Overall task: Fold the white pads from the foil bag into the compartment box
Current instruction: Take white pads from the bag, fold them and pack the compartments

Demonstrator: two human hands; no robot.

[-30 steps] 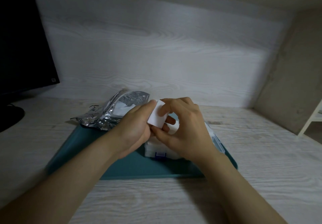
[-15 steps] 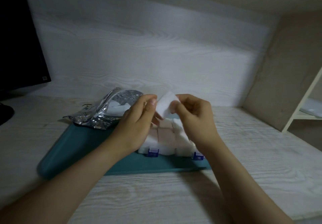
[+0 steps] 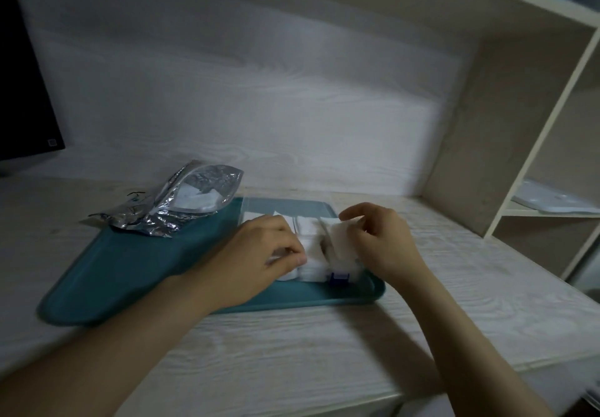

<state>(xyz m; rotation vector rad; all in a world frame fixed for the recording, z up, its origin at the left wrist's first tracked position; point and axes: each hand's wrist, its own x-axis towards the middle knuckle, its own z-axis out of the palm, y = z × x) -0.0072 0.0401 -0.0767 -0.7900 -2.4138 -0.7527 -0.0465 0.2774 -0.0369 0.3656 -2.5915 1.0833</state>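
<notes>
- Looking down from head height, two bare forearms reach over a pale wood-grain desk (image 3: 292, 351) to a teal tray (image 3: 130, 267).
- A clear compartment box (image 3: 311, 254) sits on the right half of the tray. Folded white pads fill its visible sections, and a blue latch (image 3: 337, 277) shows on its near edge.
- The right hand (image 3: 380, 241) pinches a white pad (image 3: 339, 241) between thumb and curled fingers. The pad is low over the right side of the box, touching or almost touching it; motion blur hides which section.
- The left hand (image 3: 259, 254) lies on the left part of the box with its fingers curled down. I cannot tell whether they actually grip the box or only rest there.
- A crumpled foil bag (image 3: 181, 202) lies open on the far left corner of the tray, with more white pads visible inside.
- A dark monitor (image 3: 22, 92) stands at the far left.
- A pale shelf unit (image 3: 519, 124) stands to the right.
</notes>
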